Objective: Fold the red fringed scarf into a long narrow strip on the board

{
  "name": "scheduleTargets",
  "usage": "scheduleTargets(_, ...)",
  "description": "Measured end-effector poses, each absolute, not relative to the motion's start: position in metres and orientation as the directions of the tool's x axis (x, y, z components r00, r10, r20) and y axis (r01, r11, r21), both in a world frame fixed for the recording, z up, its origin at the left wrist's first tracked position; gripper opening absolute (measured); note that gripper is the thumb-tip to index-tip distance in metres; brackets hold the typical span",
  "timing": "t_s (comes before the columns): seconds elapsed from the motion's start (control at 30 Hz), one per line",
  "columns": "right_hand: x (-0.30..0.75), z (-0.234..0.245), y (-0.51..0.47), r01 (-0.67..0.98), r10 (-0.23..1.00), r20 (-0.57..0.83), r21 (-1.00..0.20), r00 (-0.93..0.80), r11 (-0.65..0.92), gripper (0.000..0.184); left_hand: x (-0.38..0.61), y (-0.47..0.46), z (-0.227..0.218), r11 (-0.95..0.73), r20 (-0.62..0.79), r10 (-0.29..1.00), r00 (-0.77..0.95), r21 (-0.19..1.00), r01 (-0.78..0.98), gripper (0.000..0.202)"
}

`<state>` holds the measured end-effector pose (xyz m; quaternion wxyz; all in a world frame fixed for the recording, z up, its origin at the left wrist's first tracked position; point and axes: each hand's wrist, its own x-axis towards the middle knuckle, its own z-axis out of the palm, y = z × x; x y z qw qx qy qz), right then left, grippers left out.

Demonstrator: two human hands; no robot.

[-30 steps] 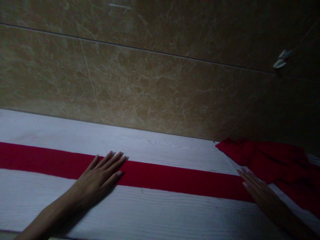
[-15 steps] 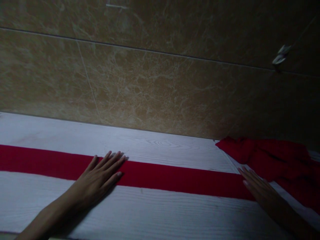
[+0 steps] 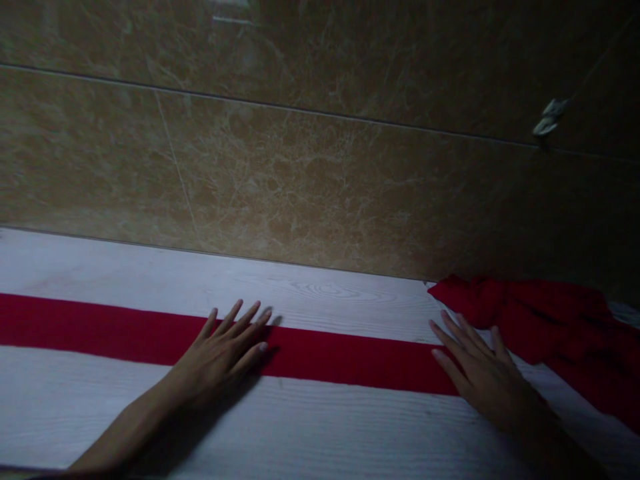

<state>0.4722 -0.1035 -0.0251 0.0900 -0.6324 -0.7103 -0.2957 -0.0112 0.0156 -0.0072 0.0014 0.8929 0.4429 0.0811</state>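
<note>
Below marble wall (image 3: 300, 167), white table (image 3: 325, 427): left hand (image 3: 223, 357), right hand (image 3: 477, 377) flat, fingers spread, holding nothing, on red strip (image 3: 350, 357)

White wood-grain table (image 3: 320, 427) w/ 1 flat red cloth strip (image 3: 350, 357) across, bunched red cloth (image 3: 550, 320) at rt.

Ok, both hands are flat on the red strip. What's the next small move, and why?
Probably slide the right hand toward the bunched cloth while the left hand pins the strip. The strip lies flat and straight across the table between the hands, but at the right it runs into that crumpled heap, likely the part to smooth.
</note>
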Motion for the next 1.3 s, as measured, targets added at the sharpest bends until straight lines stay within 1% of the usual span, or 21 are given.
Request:
scheduleTargets(0.1,0.462,-0.006,-0.1,0.952,0.806,0.578,0.3,-0.125,-0.068,0.057,-0.009,0.013,-0.007,-0.589,0.124,0.807,0.577,0.092,0.803,0.059)
scheduleTargets(0.17,0.467,0.011,-0.102,0.954,0.786,0.618,0.25,-0.026,-0.166,0.061,-0.01,0.012,-0.007,-0.575,0.115,0.817,0.564,0.104,0.811,0.059)
scheduleTargets(0.27,0.482,0.035,-0.106,0.94,0.78,0.611,0.172,0.132,-0.294,0.067,-0.012,0.013,-0.006,-0.555,0.101,0.832,0.546,0.11,0.825,0.06)
scheduleTargets(0.33,0.488,0.044,-0.107,0.938,0.777,0.61,0.153,0.159,-0.312,0.07,-0.012,0.013,-0.006,-0.537,0.071,0.844,0.532,0.107,0.837,0.06)
scheduleTargets(0.4,0.487,0.041,-0.105,0.962,0.775,0.623,0.133,0.104,-0.237,0.071,-0.011,0.013,-0.006,-0.535,0.053,0.845,0.533,0.106,0.838,0.061)
scheduleTargets(0.47,0.476,0.027,-0.1,0.992,0.794,0.608,0.088,0.016,-0.087,0.066,-0.009,0.014,-0.007,-0.543,0.057,0.84,0.54,0.109,0.833,0.061)
scheduleTargets(0.53,0.461,0.004,-0.092,0.999,0.832,0.553,0.015,-0.051,0.052,0.059,-0.008,0.014,-0.01,-0.545,0.076,0.838,0.54,0.114,0.83,0.062)
scheduleTargets(0.6,0.449,-0.02,-0.086,0.993,0.879,0.472,-0.046,-0.074,0.108,0.055,-0.009,0.014,-0.014,-0.551,0.093,0.835,0.543,0.118,0.826,0.061)
scheduleTargets(0.67,0.443,-0.04,-0.082,0.993,0.92,0.387,-0.069,-0.066,0.101,0.056,-0.01,0.015,-0.019,-0.558,0.112,0.829,0.548,0.115,0.822,0.06)
scheduleTargets(0.77,0.454,-0.058,-0.083,0.996,0.955,0.29,-0.044,-0.06,0.075,0.057,-0.013,0.015,-0.025,-0.578,0.148,0.813,0.563,0.103,0.809,0.059)
scheduleTargets(0.87,0.482,-0.066,-0.091,0.997,0.96,0.27,0.029,-0.08,0.075,0.058,-0.014,0.014,-0.026,-0.591,0.186,0.801,0.569,0.097,0.801,0.058)
scheduleTargets(0.93,0.505,-0.07,-0.101,0.987,0.942,0.304,0.114,-0.144,0.115,0.057,-0.013,0.014,-0.026,-0.58,0.177,0.81,0.559,0.104,0.808,0.059)
scheduleTargets(1.0,0.526,-0.073,-0.111,0.96,0.899,0.363,0.219,-0.245,0.173,0.055,-0.013,0.013,-0.025,-0.567,0.154,0.821,0.55,0.11,0.816,0.059)
scheduleTargets(1.07,0.542,-0.076,-0.119,0.927,0.845,0.418,0.306,-0.335,0.216,0.052,-0.013,0.013,-0.026,-0.573,0.163,0.816,0.554,0.104,0.813,0.059)
scheduleTargets(1.1,0.547,-0.076,-0.122,0.916,0.825,0.435,0.331,-0.36,0.226,0.05,-0.013,0.014,-0.026,-0.58,0.178,0.809,0.56,0.097,0.809,0.059)
scheduleTargets(1.17,0.553,-0.077,-0.127,0.906,0.809,0.441,0.342,-0.389,0.249,0.048,-0.014,0.014,-0.027,-0.593,0.202,0.797,0.569,0.085,0.801,0.059)
scheduleTargets(1.3,0.558,-0.08,-0.131,0.897,0.778,0.459,0.316,-0.429,0.308,0.043,-0.014,0.014,-0.025,-0.593,0.185,0.799,0.573,0.077,0.802,0.059)
